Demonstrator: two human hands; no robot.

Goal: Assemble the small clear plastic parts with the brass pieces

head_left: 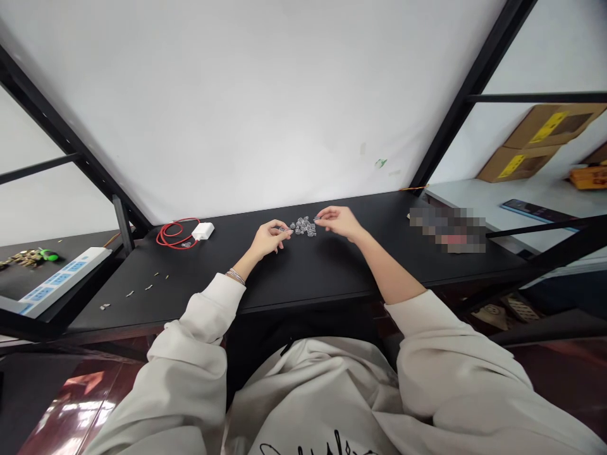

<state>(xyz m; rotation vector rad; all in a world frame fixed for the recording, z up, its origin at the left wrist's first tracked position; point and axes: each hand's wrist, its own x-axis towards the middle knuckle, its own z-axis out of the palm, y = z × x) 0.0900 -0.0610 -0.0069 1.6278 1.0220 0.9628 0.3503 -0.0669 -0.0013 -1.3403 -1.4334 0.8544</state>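
A small pile of clear plastic pieces, rounded like suction cups (303, 225), lies on the black tabletop between my two hands. At its left edge is my left hand (272, 238), thumb and fingers pinched around a small clear plastic piece (288, 231). My right hand (339, 222) comes in from the right side of the pile. Its fingertips are closed on another clear piece (317, 218), which shows only in part. The exact shape of both held pieces is too small to make out.
A white power adapter (203, 231) with a coiled red cable (165, 235) lies left on the black table (303, 272). Several small metal bits (129, 294) are scattered front left. A blurred-out item (448, 229) lies right. Black frame posts (448, 107) flank the table.
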